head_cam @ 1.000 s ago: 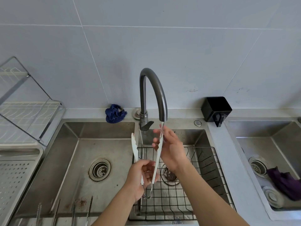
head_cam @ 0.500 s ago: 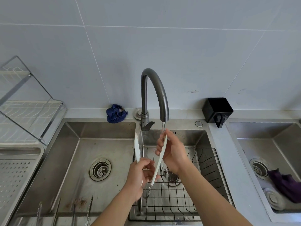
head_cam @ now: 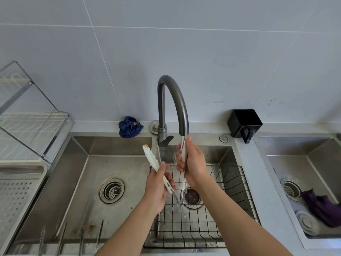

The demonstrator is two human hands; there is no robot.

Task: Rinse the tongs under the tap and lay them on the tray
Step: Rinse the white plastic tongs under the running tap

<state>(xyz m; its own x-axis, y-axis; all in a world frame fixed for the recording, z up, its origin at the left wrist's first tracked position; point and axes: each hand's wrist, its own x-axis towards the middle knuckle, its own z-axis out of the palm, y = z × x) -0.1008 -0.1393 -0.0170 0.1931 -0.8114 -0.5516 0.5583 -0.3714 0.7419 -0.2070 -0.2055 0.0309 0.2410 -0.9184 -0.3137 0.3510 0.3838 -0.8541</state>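
Head view.

A: Where are the tongs (head_cam: 151, 157)?

B: Above the middle basin of the sink (head_cam: 217, 150), held in a V with the hinge low and the white tips up. One arm stands in the water running from the tap (head_cam: 177, 97).

A: And the hands?

B: The left hand (head_cam: 156, 187) grips the left arm of the tongs, fingers curled round it. The right hand (head_cam: 193, 163) is wrapped round the other arm, just under the spout.

A: The tray?

B: Far left, a perforated tray (head_cam: 16, 191), well apart from the tongs. A wire basket (head_cam: 230, 209) sits in the basin beneath them.
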